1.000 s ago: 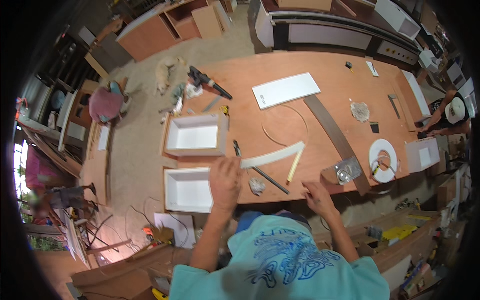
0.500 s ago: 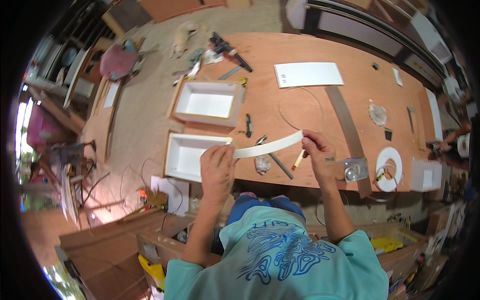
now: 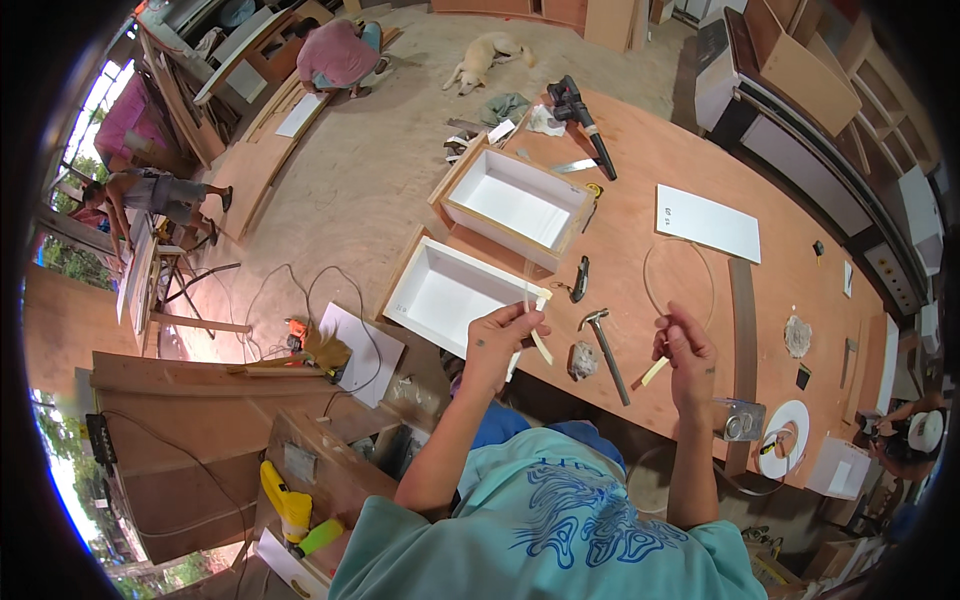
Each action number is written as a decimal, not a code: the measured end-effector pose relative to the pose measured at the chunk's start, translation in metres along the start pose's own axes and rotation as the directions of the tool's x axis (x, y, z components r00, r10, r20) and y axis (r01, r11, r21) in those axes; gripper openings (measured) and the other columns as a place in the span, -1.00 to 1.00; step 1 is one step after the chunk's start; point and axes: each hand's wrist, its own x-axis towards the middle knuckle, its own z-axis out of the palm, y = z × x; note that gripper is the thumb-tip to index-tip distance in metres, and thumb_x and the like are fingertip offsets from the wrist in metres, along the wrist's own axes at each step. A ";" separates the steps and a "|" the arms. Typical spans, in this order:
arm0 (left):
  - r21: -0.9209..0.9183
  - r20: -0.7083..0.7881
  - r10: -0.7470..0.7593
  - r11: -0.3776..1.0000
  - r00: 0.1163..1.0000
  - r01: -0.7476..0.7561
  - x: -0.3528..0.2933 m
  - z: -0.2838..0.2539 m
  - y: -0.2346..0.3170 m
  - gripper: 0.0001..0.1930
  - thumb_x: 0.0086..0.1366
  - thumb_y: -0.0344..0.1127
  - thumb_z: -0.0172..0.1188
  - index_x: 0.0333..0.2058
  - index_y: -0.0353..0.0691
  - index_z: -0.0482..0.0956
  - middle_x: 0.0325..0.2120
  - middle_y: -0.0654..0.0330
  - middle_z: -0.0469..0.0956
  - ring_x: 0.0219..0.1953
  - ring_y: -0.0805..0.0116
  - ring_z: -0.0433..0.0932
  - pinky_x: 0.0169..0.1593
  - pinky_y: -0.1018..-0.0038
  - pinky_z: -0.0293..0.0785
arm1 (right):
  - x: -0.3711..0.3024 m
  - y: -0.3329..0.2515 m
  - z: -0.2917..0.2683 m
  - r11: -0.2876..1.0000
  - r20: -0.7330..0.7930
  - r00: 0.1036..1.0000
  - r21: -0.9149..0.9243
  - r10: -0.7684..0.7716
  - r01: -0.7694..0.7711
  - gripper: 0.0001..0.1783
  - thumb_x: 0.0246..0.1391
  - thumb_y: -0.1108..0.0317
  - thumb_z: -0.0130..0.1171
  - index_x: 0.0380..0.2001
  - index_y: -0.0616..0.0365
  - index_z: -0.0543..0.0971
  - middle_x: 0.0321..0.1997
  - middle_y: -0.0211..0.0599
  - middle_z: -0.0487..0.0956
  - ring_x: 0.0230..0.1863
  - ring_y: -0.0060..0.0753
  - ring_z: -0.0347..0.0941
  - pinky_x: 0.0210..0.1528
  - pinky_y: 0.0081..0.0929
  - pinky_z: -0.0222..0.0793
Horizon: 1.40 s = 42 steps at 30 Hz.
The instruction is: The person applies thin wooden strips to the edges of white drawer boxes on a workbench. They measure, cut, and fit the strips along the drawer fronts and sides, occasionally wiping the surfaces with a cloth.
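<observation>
My left hand (image 3: 502,345) pinches a thin white strip (image 3: 541,346), seen nearly edge-on beside the near drawer box. The near white-lined drawer box (image 3: 450,290) lies just beyond that hand, partly covered by it. My right hand (image 3: 690,355) is raised over the table's near edge, thumb and fingers curled together; whether anything is between them is hidden. A short cream strip (image 3: 655,372) shows right beside its fingers. Between my hands lie a hammer (image 3: 608,355) and a crumpled clear plastic bag (image 3: 583,360). A utility knife (image 3: 580,280) rests farther back.
The wooden table (image 3: 640,150) bears a second drawer box (image 3: 520,200), a black blower (image 3: 580,115), a white panel (image 3: 707,222), a brown strip (image 3: 742,330) and a white roll (image 3: 783,440). Two people work at left, another at far right. A dog (image 3: 488,60) lies on the floor.
My hands have moved apart from the stretched strip: its right end has left my right hand, and only my left still holds it. The whole view has shifted and turned, showing more floor at left.
</observation>
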 end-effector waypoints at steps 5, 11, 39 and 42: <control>-0.614 0.271 -0.171 0.727 0.947 0.307 0.057 -0.079 0.010 -0.64 0.33 -0.12 0.13 -0.08 -0.30 0.43 -0.29 0.17 0.52 -0.30 0.37 0.59 -0.20 0.40 0.59 | 0.009 0.061 0.068 0.994 0.005 0.997 -0.082 0.078 -0.078 -0.77 0.10 0.46 0.21 -0.17 0.29 0.51 -0.27 -0.36 0.52 -0.38 -0.59 0.42 -0.39 -0.61 0.40; -0.673 0.378 -0.203 0.610 0.903 0.418 0.127 -0.163 0.035 -0.64 0.32 -0.07 0.13 -0.12 -0.27 0.45 -0.33 0.21 0.51 -0.34 0.40 0.57 -0.24 0.43 0.59 | -0.003 0.119 0.170 0.854 -0.154 0.925 -0.354 0.348 -0.381 -0.96 0.02 0.53 0.22 -0.48 0.24 0.56 -0.50 -0.42 0.53 -0.46 -0.59 0.43 -0.42 -0.55 0.36; 0.531 0.442 0.554 0.473 0.705 -0.704 0.251 -0.259 0.040 -0.72 0.04 -0.41 0.36 -0.25 -0.31 0.55 -0.33 0.08 0.57 -0.27 0.10 0.54 -0.18 0.30 0.48 | -0.197 0.141 0.242 0.329 0.007 0.334 -0.188 0.943 -0.925 -0.67 -0.04 0.40 0.06 -0.18 0.26 0.61 -0.33 -0.38 0.59 -0.35 -0.47 0.41 -0.24 -0.50 0.35; 0.399 0.532 0.619 0.418 0.577 -0.816 0.251 -0.246 0.054 -0.71 0.02 -0.47 0.34 -0.24 -0.33 0.54 -0.30 0.07 0.57 -0.24 0.09 0.54 -0.14 0.30 0.49 | -0.183 0.096 0.280 0.428 -0.172 0.495 -0.314 0.852 -0.847 -0.73 0.05 0.37 0.11 -0.19 0.22 0.61 -0.39 -0.34 0.59 -0.36 -0.44 0.46 -0.24 -0.47 0.38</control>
